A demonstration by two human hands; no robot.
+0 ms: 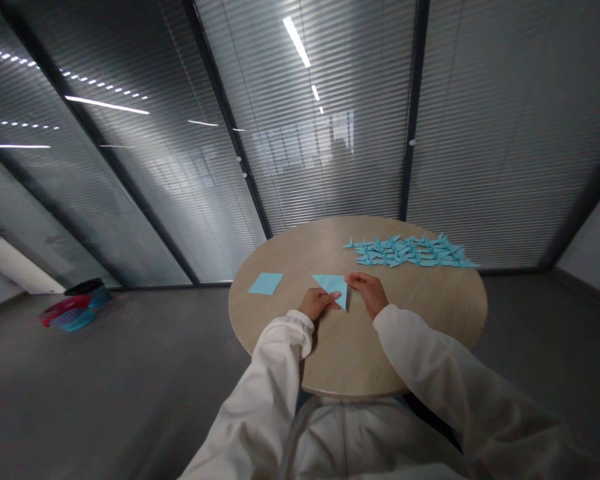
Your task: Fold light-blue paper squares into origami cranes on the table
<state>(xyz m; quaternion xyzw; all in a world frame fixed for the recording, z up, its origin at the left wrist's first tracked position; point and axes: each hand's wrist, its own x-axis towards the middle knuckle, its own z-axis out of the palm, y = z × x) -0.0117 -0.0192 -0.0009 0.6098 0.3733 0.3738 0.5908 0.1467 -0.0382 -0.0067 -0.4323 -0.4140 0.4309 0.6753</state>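
On a round light-wood table (290, 250) lies a folded triangle of pale blue paper (331, 285), its point toward me. My left hand (317, 303) holds its near left edge, and my right hand (367, 294) grips its right corner from the other side. To the left lies a flat square of the same blue paper (266, 283), untouched by either hand. Beyond my right hand, several blue origami cranes (410, 252) stand packed together in a wide cluster near the far rim.
White sleeves cover both my arms. A red and blue basket (73, 311) with a dark lid or item on it sits on the grey floor (150, 347) far to the left. Glass walls with slatted blinds (330, 133) stand behind the table.
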